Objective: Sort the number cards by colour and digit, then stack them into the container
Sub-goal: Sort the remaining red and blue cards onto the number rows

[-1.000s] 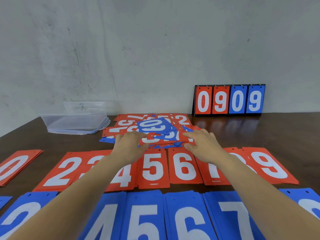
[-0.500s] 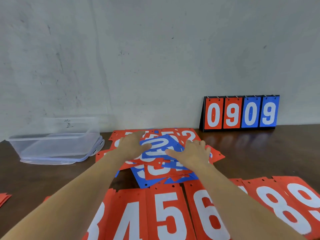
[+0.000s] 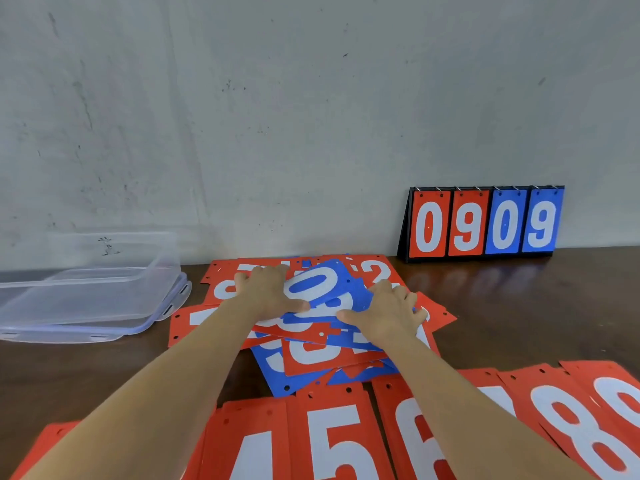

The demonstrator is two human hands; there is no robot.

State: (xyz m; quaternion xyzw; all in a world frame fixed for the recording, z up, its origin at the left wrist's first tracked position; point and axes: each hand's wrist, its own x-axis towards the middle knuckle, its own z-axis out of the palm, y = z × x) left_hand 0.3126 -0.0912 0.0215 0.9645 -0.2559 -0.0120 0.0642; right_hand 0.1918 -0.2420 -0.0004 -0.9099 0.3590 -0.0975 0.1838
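Fingers spread flat, the left hand (image 3: 266,292) and right hand (image 3: 388,311) press apart on a jumbled pile of red and blue number cards (image 3: 311,355), flanking a blue card marked 0 (image 3: 320,282), while the clear plastic container (image 3: 86,289) sits on the dark wooden table (image 3: 519,306) left of the left hand.

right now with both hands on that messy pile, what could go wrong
The mixed pile reaches the sorted red row; pulling cards nearer could nudge that row out of order. The left hand and right hand press flat beside the blue 0 card, so lifting it may drag overlapping cards along.
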